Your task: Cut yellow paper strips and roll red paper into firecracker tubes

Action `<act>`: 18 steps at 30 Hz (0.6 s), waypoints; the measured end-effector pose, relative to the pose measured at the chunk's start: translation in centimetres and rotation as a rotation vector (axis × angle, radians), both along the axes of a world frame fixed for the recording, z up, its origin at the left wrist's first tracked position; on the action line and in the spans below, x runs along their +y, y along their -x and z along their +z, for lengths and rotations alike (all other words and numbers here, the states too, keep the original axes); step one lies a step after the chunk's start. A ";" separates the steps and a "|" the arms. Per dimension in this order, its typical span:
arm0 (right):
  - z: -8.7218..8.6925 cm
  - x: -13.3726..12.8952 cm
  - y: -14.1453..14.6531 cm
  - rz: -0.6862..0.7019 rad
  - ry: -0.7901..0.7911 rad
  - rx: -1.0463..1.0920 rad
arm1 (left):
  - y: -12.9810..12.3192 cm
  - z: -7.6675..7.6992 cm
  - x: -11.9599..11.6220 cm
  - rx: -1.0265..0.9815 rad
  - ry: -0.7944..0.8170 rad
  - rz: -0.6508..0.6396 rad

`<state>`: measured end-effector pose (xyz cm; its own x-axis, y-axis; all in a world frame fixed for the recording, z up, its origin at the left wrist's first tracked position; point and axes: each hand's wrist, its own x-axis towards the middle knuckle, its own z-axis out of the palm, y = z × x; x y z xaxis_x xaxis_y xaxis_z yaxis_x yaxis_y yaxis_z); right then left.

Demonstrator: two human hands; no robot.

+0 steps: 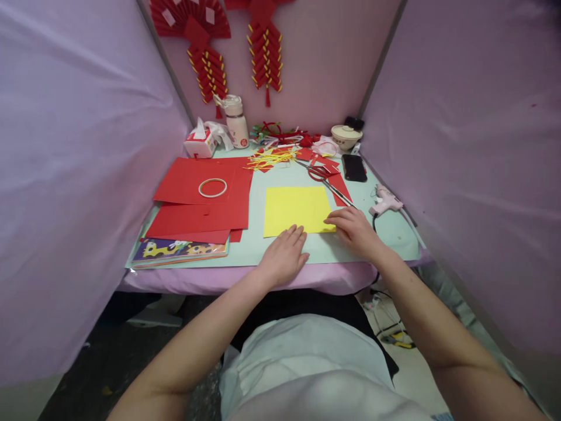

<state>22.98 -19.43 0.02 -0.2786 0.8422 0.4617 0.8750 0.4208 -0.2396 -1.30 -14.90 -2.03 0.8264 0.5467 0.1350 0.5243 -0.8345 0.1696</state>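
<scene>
On the bench [245, 248], the sheet [298, 207] lies near the front edge. Left of it, the ring [213, 197] lies on the papers [197, 222]. The book [184, 250] is at the front left corner, the bowl [346, 139] at the back right corner, the glue gun [386, 200] near the right edge.

Softly lit across the table [246, 249], darker at the floor [114, 362]; shadowed on the yellow paper [298, 207] beside the right hand [354, 230]; visibly stretched toward the edges.
</scene>
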 end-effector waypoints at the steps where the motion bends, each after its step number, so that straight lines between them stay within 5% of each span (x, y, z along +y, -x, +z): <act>1: 0.0 -0.2 0.0 -0.010 -0.013 0.008 | 0.1 0.1 0.0 -0.011 -0.007 0.003; 9: -0.5 -0.1 1.5 0.111 0.104 -0.129 | -0.7 1.4 0.2 -0.087 -0.025 0.022; 18: -0.3 0.6 1.8 0.139 0.172 -0.262 | -0.5 0.7 0.6 -0.096 -0.021 0.009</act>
